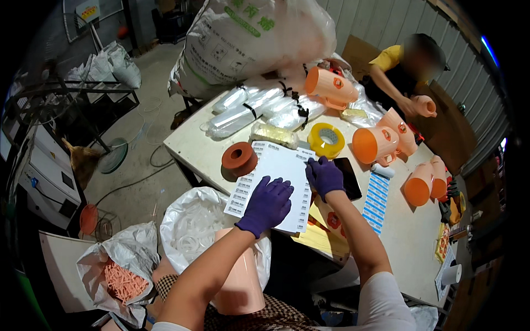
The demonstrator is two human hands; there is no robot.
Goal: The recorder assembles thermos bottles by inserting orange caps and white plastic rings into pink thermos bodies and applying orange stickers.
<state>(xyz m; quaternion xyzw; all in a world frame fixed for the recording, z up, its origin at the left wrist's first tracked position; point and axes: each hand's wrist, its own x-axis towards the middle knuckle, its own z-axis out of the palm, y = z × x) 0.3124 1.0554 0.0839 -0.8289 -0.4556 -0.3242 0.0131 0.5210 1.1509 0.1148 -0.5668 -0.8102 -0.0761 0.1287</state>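
Observation:
A white sheet of labels [295, 185] lies on the near edge of the table, small printed stickers left along its left and right sides and its middle bare. My left hand [268, 204], in a purple glove, rests flat on the sheet with fingers stretched out. My right hand [326, 176], gloved alike, is at the sheet's upper right edge, its bent fingers closed on the edge by a label; the fingertips are partly hidden. A peach plastic pitcher-like cylinder [243, 287] stands upright at my lap, below my left forearm.
Around the sheet are a brown tape roll [240, 159], a yellow tape roll [326, 140], a dark phone [348, 177] and a blue label strip [376, 203]. Peach pitchers [372, 144] stand right. Clear bag rolls [237, 118] lie behind. A co-worker [406, 71] handles a peach piece. An open sack [190, 220] stands below.

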